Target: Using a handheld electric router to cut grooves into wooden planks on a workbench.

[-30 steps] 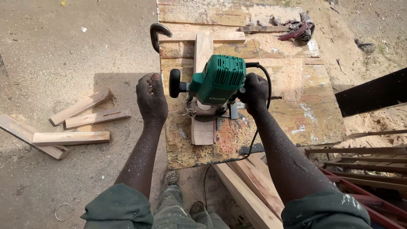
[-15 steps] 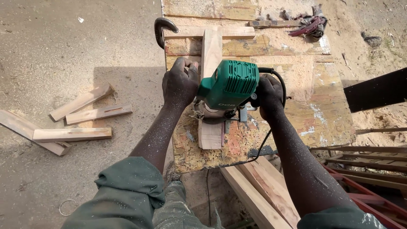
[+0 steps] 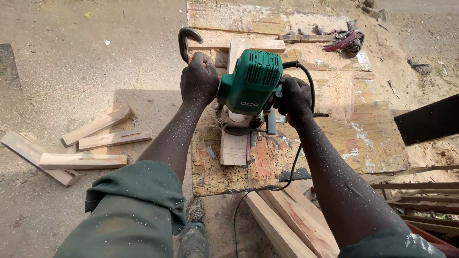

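Both handles of a green electric router [image 3: 253, 83] are now gripped. A sec ago the left hand [image 3: 199, 80] was held open and clear of the tool, at about 9 o'clock from it; since then it has been closed around the left knob, fingers wrapped tight. The right hand [image 3: 294, 95] is clamped on the right handle as before. With two hands on, the tool looks readied for a guided pass, though whether the motor is running can't be told from the view.

The router is seated on a narrow wooden board [image 3: 234, 148], laid lengthwise approx. in the middle of a worn, paint-stained workbench top [image 3: 363, 143]. A black power cord [image 3: 306, 79] is looped from the tool's right side and dropped off the near edge. A curved metal clamp hook [image 3: 184, 40] is seen at 11 o'clock from the tool, a bundle of rag [image 3: 346, 40] at 1 o'clock.

Setting: outdoors, sandy ground. Short timber offcuts [image 3: 83, 160] are scattered at 8 o'clock; long planks [image 3: 287, 224] are stacked under the bench at 5 o'clock. Sawdust is dusted over both forearms.
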